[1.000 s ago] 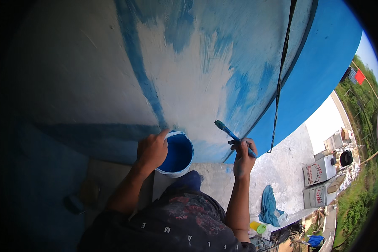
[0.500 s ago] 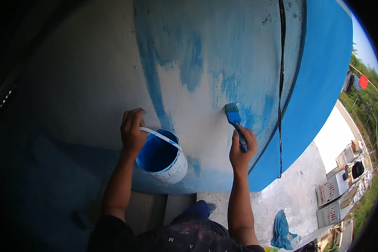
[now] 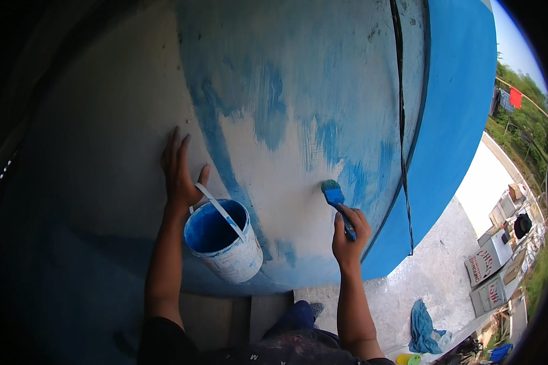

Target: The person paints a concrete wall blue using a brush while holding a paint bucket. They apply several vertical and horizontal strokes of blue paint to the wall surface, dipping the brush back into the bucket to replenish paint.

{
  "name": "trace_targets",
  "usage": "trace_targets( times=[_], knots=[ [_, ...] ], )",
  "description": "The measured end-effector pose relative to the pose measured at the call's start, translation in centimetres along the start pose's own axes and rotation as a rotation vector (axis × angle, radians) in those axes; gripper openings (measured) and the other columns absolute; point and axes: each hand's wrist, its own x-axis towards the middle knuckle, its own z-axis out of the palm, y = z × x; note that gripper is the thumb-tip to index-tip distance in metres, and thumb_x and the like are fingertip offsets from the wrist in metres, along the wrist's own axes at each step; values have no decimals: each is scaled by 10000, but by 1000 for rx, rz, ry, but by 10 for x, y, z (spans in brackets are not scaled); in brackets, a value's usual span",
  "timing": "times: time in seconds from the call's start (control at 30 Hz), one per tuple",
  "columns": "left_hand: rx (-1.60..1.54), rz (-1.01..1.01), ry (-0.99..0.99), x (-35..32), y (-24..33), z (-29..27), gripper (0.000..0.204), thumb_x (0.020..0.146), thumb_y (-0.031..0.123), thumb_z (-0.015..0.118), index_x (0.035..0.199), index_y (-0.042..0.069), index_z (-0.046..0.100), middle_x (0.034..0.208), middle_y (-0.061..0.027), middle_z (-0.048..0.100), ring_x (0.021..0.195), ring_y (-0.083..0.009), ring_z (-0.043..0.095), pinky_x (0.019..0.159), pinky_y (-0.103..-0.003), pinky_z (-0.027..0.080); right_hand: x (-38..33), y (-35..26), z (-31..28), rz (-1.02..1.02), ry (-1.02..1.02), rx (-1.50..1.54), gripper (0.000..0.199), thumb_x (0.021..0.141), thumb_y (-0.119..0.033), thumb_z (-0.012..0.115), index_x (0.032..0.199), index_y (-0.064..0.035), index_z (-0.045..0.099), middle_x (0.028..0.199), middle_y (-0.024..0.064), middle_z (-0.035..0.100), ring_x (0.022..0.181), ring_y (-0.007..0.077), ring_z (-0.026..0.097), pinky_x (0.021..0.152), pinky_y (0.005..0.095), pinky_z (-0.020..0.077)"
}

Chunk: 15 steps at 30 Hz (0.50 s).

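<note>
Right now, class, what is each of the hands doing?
Left hand: open, flat on the wall, bucket handle hooked at the thumb.
Right hand: closed on the paintbrush.

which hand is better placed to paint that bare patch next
Right. The right hand already grips the paintbrush, its bristles against the bare patch. The left hand is flat on the wall, with the paint bucket hanging from its wrist.

I'm outdoors on a rooftop work site: a big curved tank wall (image 3: 298,91) half-painted blue, bare concrete floor (image 3: 432,274), cardboard boxes (image 3: 487,267), trees (image 3: 523,91) beyond.
</note>
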Motion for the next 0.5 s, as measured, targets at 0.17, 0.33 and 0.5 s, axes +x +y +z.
trace_targets(
  times=[0.17, 0.33, 0.5],
  knots=[
    [-30, 15, 108, -2, -11, 37, 909, 943, 552, 671, 1647, 75, 348, 1723, -260, 302, 1594, -476, 272, 1254, -679, 173, 54, -38, 9, -198, 70, 82, 285, 893, 39, 729, 1177, 22, 761, 994, 181, 747, 846, 273, 744, 755, 332, 561],
    [69, 26, 85, -9, -20, 58, 939, 954, 580, 622, 1668, 58, 309, 1725, -272, 291, 1606, -471, 253, 1261, -671, 146, 71, -45, 35, -276, 40, -6, 330, 881, 58, 735, 1209, 23, 746, 1009, 184, 753, 854, 267, 747, 744, 342, 570],
    [125, 63, 67, -11, -20, 56, 899, 996, 561, 535, 1668, 17, 290, 1714, -307, 283, 1603, -483, 253, 1264, -672, 137, 1, -30, 22, 46, -64, -66, 278, 869, 24, 729, 1143, 28, 776, 917, 187, 765, 774, 268, 766, 712, 339, 581]
  ],
)
